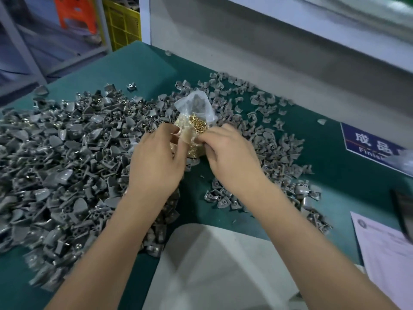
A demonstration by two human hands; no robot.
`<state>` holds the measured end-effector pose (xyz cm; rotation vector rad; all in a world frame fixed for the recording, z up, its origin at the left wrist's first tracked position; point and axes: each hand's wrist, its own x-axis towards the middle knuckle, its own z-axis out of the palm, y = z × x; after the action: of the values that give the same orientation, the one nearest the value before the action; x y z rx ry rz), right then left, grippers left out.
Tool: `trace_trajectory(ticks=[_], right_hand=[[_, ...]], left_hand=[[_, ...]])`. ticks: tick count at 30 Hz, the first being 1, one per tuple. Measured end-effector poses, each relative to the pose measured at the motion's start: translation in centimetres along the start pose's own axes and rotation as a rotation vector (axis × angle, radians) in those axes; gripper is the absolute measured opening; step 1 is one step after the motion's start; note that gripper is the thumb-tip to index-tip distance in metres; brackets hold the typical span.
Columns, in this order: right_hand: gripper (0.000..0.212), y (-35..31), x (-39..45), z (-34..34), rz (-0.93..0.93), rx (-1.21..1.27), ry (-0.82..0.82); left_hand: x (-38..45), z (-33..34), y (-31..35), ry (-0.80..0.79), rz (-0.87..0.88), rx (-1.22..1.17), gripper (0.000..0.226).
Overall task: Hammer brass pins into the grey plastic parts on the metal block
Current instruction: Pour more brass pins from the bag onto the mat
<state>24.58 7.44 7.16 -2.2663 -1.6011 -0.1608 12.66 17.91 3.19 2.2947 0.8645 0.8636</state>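
A clear plastic bag point(196, 117) of small brass pins point(197, 126) is pinched in the closed grip of the left hand point(156, 162) and right hand point(230, 157) above the green table point(330, 166).

A: What colour is the work mat point(143, 70) in front of you?

B: Plain dark teal. Take it as your reference.

A: And the parts point(67, 157) spread over the mat?

B: Uniform mid grey, some with a pale sheen.

A: The bag point(196, 104) at the mat's centre?

B: Clear film, milky white at its top. The pins point(197, 125) inside are shiny gold.

A: At the mat's right edge?

B: You see a navy sign point(366, 142) with white characters and a thin red line, and a pale pink sheet point(384, 256) with faint grey print.

A: Beyond the mat's far left corner?

B: A yellow crate point(123, 23) with a grid pattern, and an orange stool point(76, 14).
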Motion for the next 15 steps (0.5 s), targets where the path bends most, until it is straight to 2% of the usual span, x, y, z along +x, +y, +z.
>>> trace_trajectory(ticks=[3, 6, 10, 15], right_hand=[[0.025, 0.0, -0.7, 0.6, 0.018, 0.123, -0.021], [0.025, -0.1, -1.2, 1.0, 0.075, 0.215, -0.040], [0.019, 0.1, -0.9, 1.1, 0.058, 0.303, 0.026], [0.019, 0.6, -1.4, 1.0, 0.113, 0.406, 0.030]], left_hand=[[0.0, 0.2, 0.1, 0.031, -0.056, 0.009, 0.062], [0.9, 0.6, 0.7, 0.049, -0.136, 0.145, 0.056], [2.9, 0.8, 1.0, -0.045, -0.234, 0.256, 0.062], [3.4, 1.6, 0.6, -0.040, -0.200, 0.207, 0.043]])
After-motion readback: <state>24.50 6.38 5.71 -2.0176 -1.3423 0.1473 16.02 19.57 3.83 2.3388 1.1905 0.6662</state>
